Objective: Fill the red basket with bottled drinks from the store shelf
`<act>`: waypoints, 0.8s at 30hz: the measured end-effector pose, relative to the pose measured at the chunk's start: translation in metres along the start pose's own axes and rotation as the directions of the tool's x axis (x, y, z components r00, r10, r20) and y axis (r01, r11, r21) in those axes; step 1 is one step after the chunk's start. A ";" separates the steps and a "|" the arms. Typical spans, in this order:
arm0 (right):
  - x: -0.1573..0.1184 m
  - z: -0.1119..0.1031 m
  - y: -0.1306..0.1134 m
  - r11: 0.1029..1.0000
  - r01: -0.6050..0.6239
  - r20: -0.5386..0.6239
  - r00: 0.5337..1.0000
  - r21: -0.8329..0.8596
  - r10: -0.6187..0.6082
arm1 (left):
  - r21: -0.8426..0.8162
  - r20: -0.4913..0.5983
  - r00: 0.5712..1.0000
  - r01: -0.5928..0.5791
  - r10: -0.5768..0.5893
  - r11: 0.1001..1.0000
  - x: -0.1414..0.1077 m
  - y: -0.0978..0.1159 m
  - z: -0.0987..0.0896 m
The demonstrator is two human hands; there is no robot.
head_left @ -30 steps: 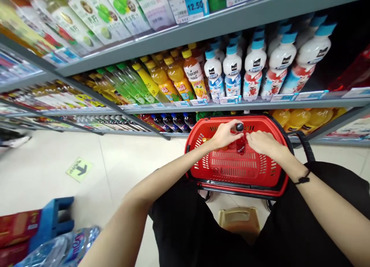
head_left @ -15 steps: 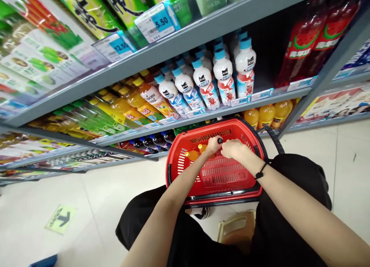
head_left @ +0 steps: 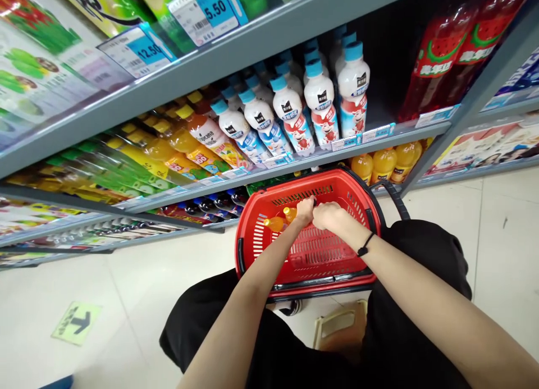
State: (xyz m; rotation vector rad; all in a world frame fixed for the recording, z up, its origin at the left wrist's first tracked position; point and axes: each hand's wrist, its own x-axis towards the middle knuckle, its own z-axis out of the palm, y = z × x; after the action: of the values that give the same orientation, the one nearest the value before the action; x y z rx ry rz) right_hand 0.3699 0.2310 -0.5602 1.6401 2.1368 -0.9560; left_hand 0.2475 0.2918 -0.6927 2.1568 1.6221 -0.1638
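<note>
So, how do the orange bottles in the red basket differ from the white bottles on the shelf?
The orange bottles have yellow caps and lie low in the red basket, beside the left hand. The white bottles have blue caps and stand upright on the shelf. Both are drink bottles.

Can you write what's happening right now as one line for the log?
left hand: in red basket, beside orange bottles | right hand: in basket, touching left | grip: unclear
</note>
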 end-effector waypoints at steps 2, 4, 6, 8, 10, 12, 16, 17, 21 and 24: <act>0.001 0.003 0.000 0.999 -0.025 -0.002 1.000 -0.025 0.025 | -0.023 -0.001 1.000 0.008 -0.008 1.000 -0.002 0.000 -0.001; 0.000 0.006 -0.002 0.998 -0.042 -0.001 0.999 -0.047 0.042 | -0.057 0.000 1.000 -0.011 0.011 0.998 -0.006 0.002 -0.002; -0.002 0.006 -0.005 0.996 -0.058 0.004 0.998 -0.071 0.058 | -0.099 0.004 0.999 -0.042 0.043 0.994 -0.010 0.005 -0.006; -0.004 0.005 -0.008 0.993 -0.070 0.015 0.997 -0.094 0.072 | -0.150 0.014 0.997 -0.072 0.075 0.986 -0.013 0.006 -0.014; -0.007 0.002 -0.008 0.991 -0.080 0.031 0.996 -0.112 0.084 | -0.208 0.021 0.993 -0.107 0.114 0.972 -0.016 0.001 -0.029; -0.011 -0.002 -0.005 0.989 -0.089 0.049 0.994 -0.120 0.096 | -0.265 0.039 0.987 -0.139 0.155 0.954 -0.018 -0.013 -0.052; -0.020 -0.010 -0.003 0.983 -0.133 0.083 0.986 -0.125 0.144 | -0.347 0.132 0.975 -0.122 0.177 0.930 -0.029 -0.065 -0.115; -0.024 -0.013 -0.004 0.981 -0.147 0.080 0.984 -0.125 0.158 | -0.352 0.132 0.978 -0.103 0.159 0.930 -0.036 -0.080 -0.131; -0.044 -0.024 -0.018 0.978 -0.179 0.018 0.983 -0.106 0.182 | -0.317 -0.163 0.986 -0.027 -0.027 0.948 -0.076 -0.136 -0.172; -0.052 -0.027 -0.022 0.983 -0.172 -0.052 0.984 -0.071 0.169 | -0.296 -0.329 0.937 0.017 -0.118 0.955 -0.095 -0.173 -0.175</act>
State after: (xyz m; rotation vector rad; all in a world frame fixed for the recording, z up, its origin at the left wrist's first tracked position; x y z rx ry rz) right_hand 0.3702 0.2066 -0.5020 1.7899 1.9962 -0.7845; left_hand 0.0281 0.3169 -0.5491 1.9796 1.7783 0.4308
